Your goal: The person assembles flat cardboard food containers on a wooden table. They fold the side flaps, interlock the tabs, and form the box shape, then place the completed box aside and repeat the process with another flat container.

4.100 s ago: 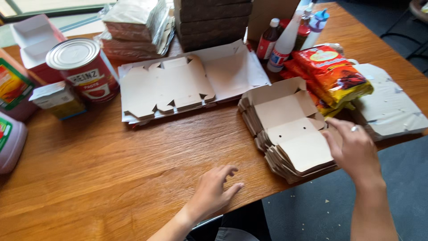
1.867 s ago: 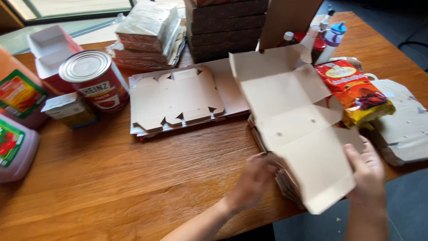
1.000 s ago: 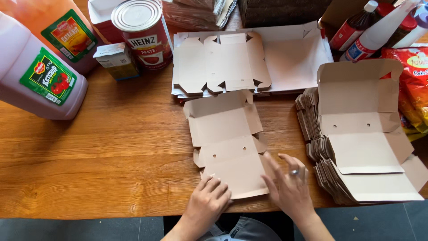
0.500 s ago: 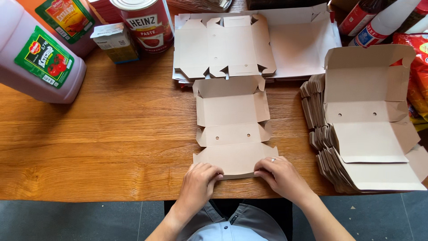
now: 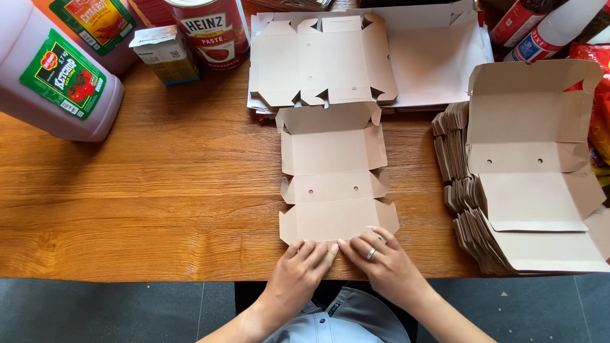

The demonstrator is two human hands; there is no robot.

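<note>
We've pulled one flat cardboard box blank [image 5: 335, 178] off the stack [image 5: 508, 209] at the right of the frame, and it now lies open at the centre of the desk [image 5: 159, 203]. Our left hand [image 5: 302, 267] and right hand [image 5: 378, 257] have closed in together, fingertips pressing its lower edge at bottom centre.

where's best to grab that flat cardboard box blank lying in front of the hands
Probably the near edge of the flat box blank, from the table's front side: it lies flat, and the left hand and right hand already press there.
</note>
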